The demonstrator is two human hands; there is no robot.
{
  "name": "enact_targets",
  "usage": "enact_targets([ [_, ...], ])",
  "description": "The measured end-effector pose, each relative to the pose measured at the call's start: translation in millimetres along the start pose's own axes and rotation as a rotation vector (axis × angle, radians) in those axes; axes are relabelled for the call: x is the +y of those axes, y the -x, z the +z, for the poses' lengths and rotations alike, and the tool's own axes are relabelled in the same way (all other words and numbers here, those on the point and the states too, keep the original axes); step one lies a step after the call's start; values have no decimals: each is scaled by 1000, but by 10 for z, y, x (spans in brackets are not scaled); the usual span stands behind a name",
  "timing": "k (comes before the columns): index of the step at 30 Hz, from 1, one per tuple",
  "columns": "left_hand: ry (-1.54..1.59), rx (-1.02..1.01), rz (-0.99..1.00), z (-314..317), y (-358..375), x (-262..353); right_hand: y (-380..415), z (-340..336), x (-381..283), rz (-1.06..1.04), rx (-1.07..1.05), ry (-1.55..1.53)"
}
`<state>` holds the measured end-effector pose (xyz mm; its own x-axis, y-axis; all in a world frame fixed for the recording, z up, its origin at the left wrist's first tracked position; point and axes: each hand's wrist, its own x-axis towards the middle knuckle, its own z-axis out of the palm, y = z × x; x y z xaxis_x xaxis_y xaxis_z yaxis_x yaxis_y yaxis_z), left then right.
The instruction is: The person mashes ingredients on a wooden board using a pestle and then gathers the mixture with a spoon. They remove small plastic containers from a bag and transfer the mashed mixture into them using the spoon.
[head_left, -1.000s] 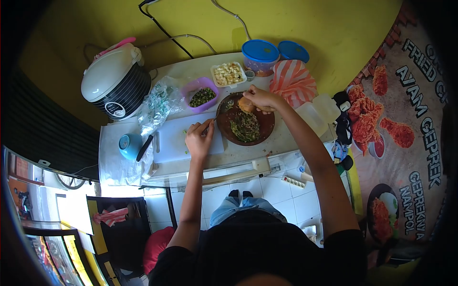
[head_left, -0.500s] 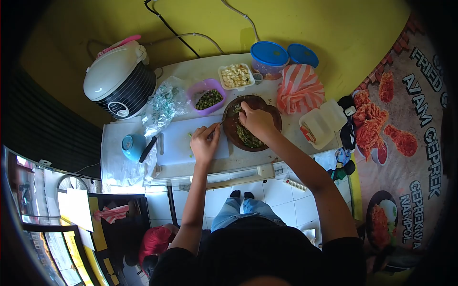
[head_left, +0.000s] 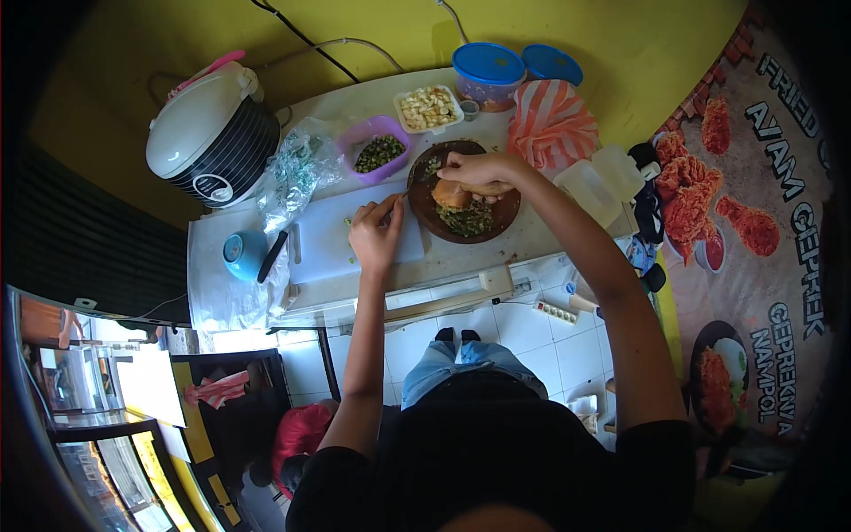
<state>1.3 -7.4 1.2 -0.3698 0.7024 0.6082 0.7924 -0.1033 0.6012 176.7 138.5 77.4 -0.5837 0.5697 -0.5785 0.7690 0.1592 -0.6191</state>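
Note:
A dark round mortar (head_left: 507, 211) stands on the counter with mashed green food (head_left: 468, 220) inside. A tan piece with a rounded end, looking like a wooden pestle (head_left: 450, 194), lies in it below my right hand. My right hand (head_left: 483, 170) is over the mortar, its thumb and fingers pinched near the left side; what they hold, if anything, cannot be made out. Beside the mortar's left rim, my left hand (head_left: 376, 234) is closed on a thin utensil (head_left: 408, 189) that reaches the rim. Under that hand lies a white cutting board (head_left: 328, 235) with green bits.
Behind are a purple bowl (head_left: 343, 147) of chopped greens, a tray of pale pieces (head_left: 427, 108) and blue-lidded tubs (head_left: 489, 64). Striped plastic (head_left: 551, 124) and an open box (head_left: 592, 191) stand right. Left are a knife (head_left: 273, 257), a blue bowl (head_left: 244, 254) and a rice cooker (head_left: 213, 133).
My right hand has turned more sideways over the mortar, and the tan pestle-like piece now shows beneath it. My left hand stays by the rim. The whole view has shifted slightly.

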Motion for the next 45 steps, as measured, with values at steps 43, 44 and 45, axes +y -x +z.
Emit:
enact_targets([
  [43, 32, -15, -30, -16, -20, 26, 236, 146, -221, 43, 58, 306],
  [44, 27, -16, -29, -15, -23, 22, 248, 207, -173, 0, 123, 339],
  [45, 23, -16, -29, -4, -29, 21, 255, 270, -91, -42, 187, 373],
])
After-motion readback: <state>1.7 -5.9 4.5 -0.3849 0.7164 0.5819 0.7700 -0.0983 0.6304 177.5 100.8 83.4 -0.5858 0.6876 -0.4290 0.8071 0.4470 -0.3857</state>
